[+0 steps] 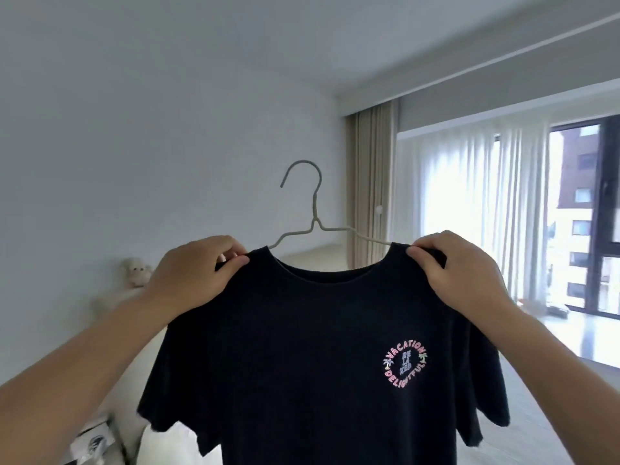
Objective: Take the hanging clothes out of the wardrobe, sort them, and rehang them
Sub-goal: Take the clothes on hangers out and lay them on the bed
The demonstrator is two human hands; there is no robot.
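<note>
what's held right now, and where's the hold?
The black T-shirt, on a pale hanger. The left hand pinches its left shoulder and the right hand its right shoulder, each just beside the collar.

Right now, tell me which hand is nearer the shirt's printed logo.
Right. The right hand pinches the shoulder above the logo; the left hand pinches the far shoulder.

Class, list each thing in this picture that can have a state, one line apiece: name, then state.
black T-shirt: on the hanger, held up in the air, print facing the camera.
hanger: upright, its hook free and hooked on nothing.
left hand: pinches the T-shirt's shoulder.
right hand: pinches the other shoulder.
sheer curtain: drawn across part of the window.
beige curtain: gathered to the side.
</note>
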